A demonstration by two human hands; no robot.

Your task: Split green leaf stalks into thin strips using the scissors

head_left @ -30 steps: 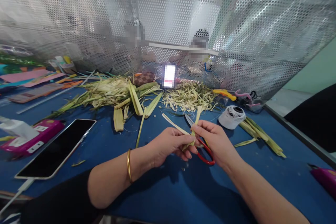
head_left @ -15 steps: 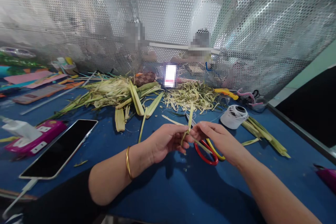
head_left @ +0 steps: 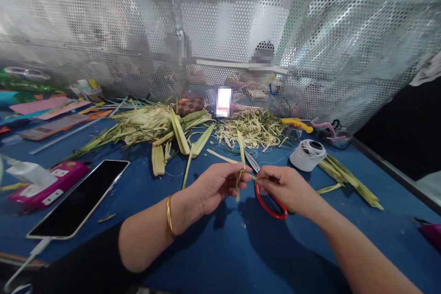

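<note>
My left hand [head_left: 217, 185] pinches a folded pale-green palm leaf strip [head_left: 240, 156] over the blue table [head_left: 220, 248]. One end of the strip stands up, another end runs back to the left. My right hand [head_left: 285, 188] has its fingers closed on the strip's right end, just beside the left fingertips. Scissors with red handles [head_left: 270, 202] lie on the table right under both hands, their blades pointing away from me. A gold bangle [head_left: 169, 217] circles my left wrist.
A pile of palm leaves [head_left: 151, 124] and a heap of cut scraps [head_left: 253, 129] lie at the back. White thread spool [head_left: 308, 154] and leaf strips [head_left: 347, 181] sit right. A phone [head_left: 81, 197] and pink case [head_left: 44, 181] lie left. A perforated metal screen [head_left: 344, 55] walls the back.
The upright end of the strip has swung left and now stands nearly straight up. My right hand has drawn slightly right, pulling the strip's end sideways. The scissors stay put.
</note>
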